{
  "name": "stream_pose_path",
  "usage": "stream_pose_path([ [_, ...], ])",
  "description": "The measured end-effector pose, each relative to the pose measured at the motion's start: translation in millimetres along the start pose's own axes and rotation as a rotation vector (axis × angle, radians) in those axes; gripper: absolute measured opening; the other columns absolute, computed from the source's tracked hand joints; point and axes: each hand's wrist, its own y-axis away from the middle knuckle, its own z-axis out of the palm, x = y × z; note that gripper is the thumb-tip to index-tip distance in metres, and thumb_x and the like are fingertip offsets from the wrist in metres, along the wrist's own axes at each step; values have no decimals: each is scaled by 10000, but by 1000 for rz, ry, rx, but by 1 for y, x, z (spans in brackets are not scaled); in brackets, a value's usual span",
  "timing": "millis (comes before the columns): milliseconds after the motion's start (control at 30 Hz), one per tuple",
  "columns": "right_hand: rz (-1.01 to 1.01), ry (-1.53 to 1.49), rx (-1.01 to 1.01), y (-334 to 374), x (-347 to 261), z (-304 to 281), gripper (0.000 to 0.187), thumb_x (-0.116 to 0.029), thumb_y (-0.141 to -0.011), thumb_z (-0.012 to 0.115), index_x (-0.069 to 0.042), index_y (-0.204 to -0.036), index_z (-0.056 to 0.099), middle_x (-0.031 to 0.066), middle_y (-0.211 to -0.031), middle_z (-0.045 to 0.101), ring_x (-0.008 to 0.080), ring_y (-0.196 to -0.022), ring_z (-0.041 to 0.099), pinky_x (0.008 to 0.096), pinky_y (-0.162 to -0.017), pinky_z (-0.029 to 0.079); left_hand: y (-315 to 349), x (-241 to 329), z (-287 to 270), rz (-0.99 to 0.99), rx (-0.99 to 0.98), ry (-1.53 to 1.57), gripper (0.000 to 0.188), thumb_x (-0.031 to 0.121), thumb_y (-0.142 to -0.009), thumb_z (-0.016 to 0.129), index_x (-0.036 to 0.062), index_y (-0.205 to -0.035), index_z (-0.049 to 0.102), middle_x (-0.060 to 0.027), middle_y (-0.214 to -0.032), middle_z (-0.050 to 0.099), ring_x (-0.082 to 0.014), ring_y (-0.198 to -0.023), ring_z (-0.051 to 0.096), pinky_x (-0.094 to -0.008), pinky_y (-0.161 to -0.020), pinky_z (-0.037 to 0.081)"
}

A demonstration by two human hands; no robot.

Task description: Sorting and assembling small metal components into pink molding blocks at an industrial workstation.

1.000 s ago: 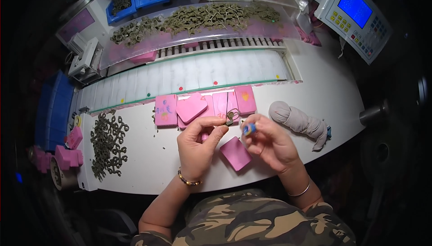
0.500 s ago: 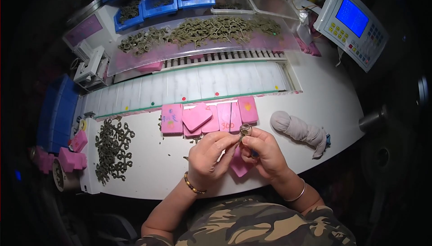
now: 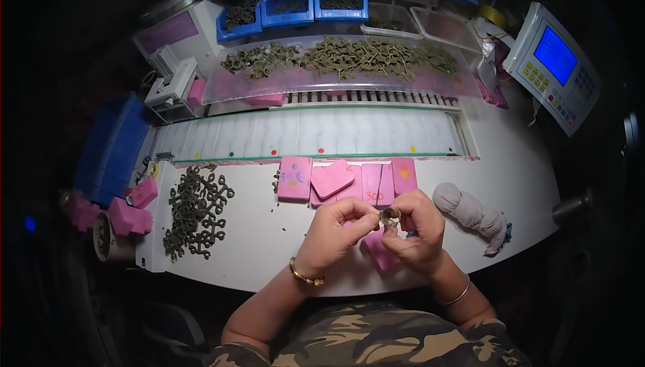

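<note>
Between the fingertips of both hands, above the near part of the white table, is a small olive-green ring-shaped piece (image 3: 388, 216). My left hand (image 3: 339, 229) pinches its left side with thumb and forefinger. From the other side, my right hand (image 3: 422, 233) grips it, the thumb below and the fingers curled over. Its finer shape is partly hidden by the fingers. Under the hands lies a pink block (image 3: 381, 254), partly covered by the right hand. Just beyond stands a row of pink blocks (image 3: 294, 179), with one loose pink block (image 3: 332, 177) resting on top.
Many green looped pieces (image 3: 195, 216) lie heaped at the left. A grey cloth bundle (image 3: 470, 216) sits at the right. Farther back are a white lit strip (image 3: 302, 132), a clear tray (image 3: 222, 88) of green pieces, blue bins (image 3: 287, 8) and a control panel (image 3: 554, 65).
The whole view has shifted, so the table appears farther right. My hands have drawn slightly apart around the ring-shaped piece, which has turned between the fingertips.
</note>
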Motion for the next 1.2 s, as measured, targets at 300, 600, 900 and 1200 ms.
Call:
stream_pose_path([
  [300,-79,51,5,-27,1,-14,171,15,-792,698,-20,-948,638,58,-783,564,138,-577,463,276,-511,396,-6,-3,-21,-131,-104,-213,140,125,-937,703,25,-1033,724,-21,-919,710,-50,-741,563,-210,-659,443],
  [600,199,-305,-143,-24,6,6,83,42,-853,677,25,-919,631,39,-864,592,69,-743,581,214,-611,448,-20,18,-35,-294,-269,62,222,222,-1012,615,52,-1133,689,4,-963,704,6,-623,418,-179,-527,342],
  [900,234,-558,-122,-33,10,16,127,55,-896,624,25,-1019,612,42,-951,613,67,-780,601,200,-638,470,-42,42,-50,-503,-392,145,201,206,-987,647,46,-1100,690,11,-913,669,-9,-621,430,-184,-518,313],
  [1200,729,-852,-11,-47,30,-3,269,-46,-922,658,-20,-1174,568,-40,-883,542,37,-721,487,192,-603,402,-181,114,-93,-324,-299,-713,149,222,-891,694,80,-916,735,3,-792,708,-16,-587,492,-197,-491,372],
])
